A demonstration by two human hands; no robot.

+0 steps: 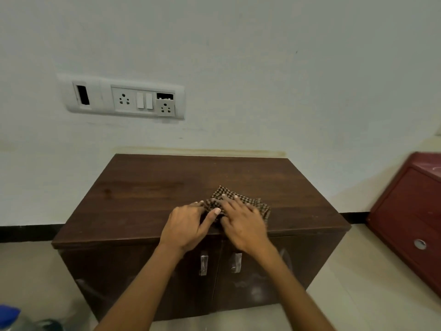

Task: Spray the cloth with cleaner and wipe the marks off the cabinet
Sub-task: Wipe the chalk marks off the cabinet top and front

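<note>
A low dark-brown wooden cabinet (148,187) stands against the wall, with two doors and metal handles on its front. On its top, near the front edge, lies a folded brown checked cloth (220,194). My right hand (241,222) lies flat on the cloth with its fingers spread. My left hand (188,223) is beside it, thumb and fingertips touching the cloth's left edge. Pale smudges show on the right door (256,290). At the bottom left corner, a bottle with a blue cap (9,314) is partly cut off; whether it is the cleaner is unclear.
A white switch and socket panel (124,99) is set in the wall above the cabinet's left side. A red plastic cabinet (410,218) stands on the right. The floor (358,283) is light tile with a black skirting along the wall.
</note>
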